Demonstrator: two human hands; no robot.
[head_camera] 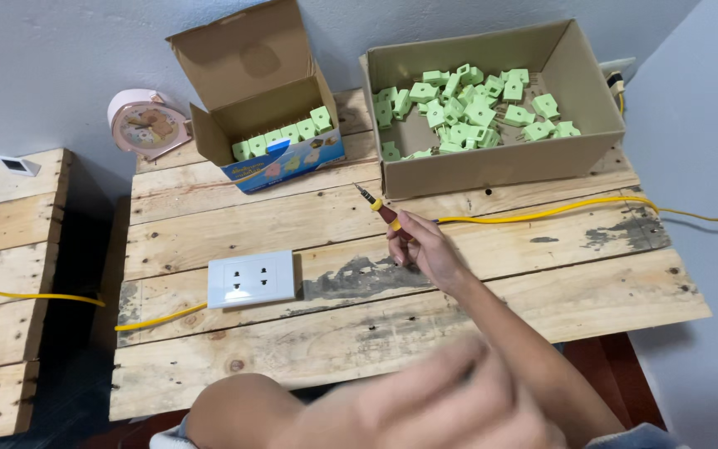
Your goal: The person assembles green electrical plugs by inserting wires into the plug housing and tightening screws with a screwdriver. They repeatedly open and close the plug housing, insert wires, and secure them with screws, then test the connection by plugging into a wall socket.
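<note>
Right hand (425, 249): closed in a pinch on a soldering-iron-type tool (380, 208), dark red handle w/ yellow collar, metal tip pointing up-left toward the boxes. Tool sits mid tabletop (542, 283), just in front of the large carton.
Left hand (450, 399): blurred, close to the camera at the bottom edge; fingers look loosely spread, but can't tell for sure. Nothing seen in it.
Cord: yellow cable (542, 214) runs from the tool along the tabletop and off the right edge.
Risk 1: if the tip is hot, it's near the cardboard wall and the bare forearm; scorch or burn is possible, in my judgement.
Risk 2: cord lies slack across the work area; a snag by an arm could jerk the tool.
Risk 3: the tabletop planks are rough and gapped; small parts could drop through.
Large carton (492, 162): plain brown, open top, rear right; holds a loose heap of pale green plastic parts (467, 112).
Small box (280, 125): brown, lid flap up, rear centre; blue printed front panel w/ coloured pictures; a row of the same green parts stands inside.
Socket plate (251, 280): white, rectangular, two outlets, flat on the tabletop, left of the right hand; a second yellow lead (159, 318) runs out leftward.
Clock (147, 125): pink, round, cartoon face, against the wall, left of the small box.
Side bench: small white device w/ a dark screen (18, 165); too small to read.
</note>
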